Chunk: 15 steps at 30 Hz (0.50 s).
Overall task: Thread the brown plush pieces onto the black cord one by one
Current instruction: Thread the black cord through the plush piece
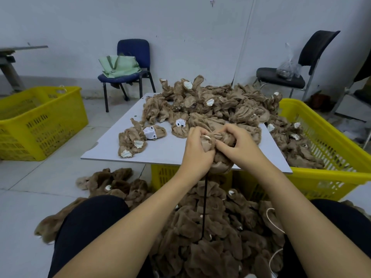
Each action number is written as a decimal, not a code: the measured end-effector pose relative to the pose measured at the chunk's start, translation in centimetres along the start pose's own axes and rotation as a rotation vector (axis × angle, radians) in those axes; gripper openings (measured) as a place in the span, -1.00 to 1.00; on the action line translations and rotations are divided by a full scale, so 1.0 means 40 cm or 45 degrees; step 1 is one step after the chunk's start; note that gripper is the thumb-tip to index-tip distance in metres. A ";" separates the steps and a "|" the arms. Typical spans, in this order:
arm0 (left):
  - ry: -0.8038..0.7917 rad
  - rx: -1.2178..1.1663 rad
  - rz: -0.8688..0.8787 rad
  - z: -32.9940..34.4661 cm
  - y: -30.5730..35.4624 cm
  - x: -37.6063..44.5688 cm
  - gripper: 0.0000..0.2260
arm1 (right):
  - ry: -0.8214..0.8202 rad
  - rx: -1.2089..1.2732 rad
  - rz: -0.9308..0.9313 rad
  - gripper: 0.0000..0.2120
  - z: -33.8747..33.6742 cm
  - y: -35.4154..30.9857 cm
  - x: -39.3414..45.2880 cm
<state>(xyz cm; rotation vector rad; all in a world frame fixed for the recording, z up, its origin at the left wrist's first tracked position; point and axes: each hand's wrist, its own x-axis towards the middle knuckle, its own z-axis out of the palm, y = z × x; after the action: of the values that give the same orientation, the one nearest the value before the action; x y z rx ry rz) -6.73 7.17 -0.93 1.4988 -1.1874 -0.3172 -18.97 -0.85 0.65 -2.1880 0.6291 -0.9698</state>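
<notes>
A: We are bunching one brown plush piece (219, 146) at the desk (166, 149) edge; left hand (197, 149) and right hand (239, 145) are both curling a tight grip round it, with the black cord (204, 205) hanging below toward the threaded pile (210, 227).

B: We are judging the risk: the cord end, hidden in the fabric, may be slipping back out. We are counting two yellow baskets (329, 149), two chairs (132, 63), and too many loose pieces to tally.
</notes>
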 end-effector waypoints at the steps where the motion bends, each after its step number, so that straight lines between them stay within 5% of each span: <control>1: -0.041 -0.035 -0.033 0.003 -0.002 0.000 -0.83 | 0.006 0.021 -0.008 -0.80 0.001 0.005 -0.004; 6: -0.327 -0.148 -0.203 -0.007 -0.020 0.006 -0.73 | 0.106 0.111 -0.084 -0.66 0.037 0.023 -0.034; 11: -0.346 -0.157 -0.177 -0.020 -0.039 -0.004 -0.61 | 0.124 0.263 -0.039 -0.91 0.089 0.052 -0.054; 15: -0.443 -0.178 -0.204 -0.026 -0.037 -0.004 -0.51 | 0.115 0.226 -0.008 -0.79 0.077 0.050 -0.051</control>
<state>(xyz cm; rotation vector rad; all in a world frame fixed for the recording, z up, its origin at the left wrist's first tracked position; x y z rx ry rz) -5.31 7.66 -1.92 1.4555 -1.2868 -0.7792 -18.14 0.26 -3.33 -2.0008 0.5558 -1.0899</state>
